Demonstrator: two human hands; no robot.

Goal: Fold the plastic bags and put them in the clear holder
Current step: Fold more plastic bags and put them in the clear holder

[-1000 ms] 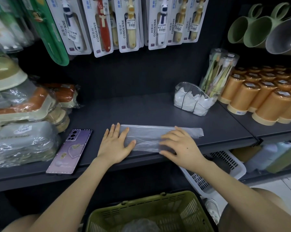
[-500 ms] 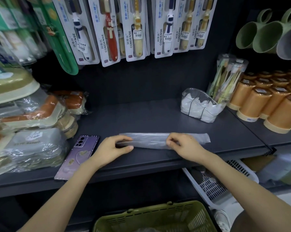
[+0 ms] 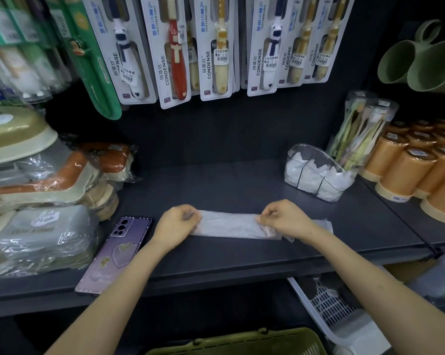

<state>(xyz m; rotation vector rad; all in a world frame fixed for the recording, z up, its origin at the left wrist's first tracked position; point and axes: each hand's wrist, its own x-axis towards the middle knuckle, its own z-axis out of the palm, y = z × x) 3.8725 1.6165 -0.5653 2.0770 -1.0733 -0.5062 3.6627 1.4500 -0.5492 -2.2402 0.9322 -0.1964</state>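
Shelf (image 3: 242, 185) bears plastic bag (image 3: 229, 226), partly hidden by left hand (image 3: 175, 224), right hand (image 3: 285, 220).

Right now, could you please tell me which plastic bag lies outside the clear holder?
The flat, folded plastic bag on the shelf, pinched by the left hand and right hand; the others sit crumpled inside the clear holder.
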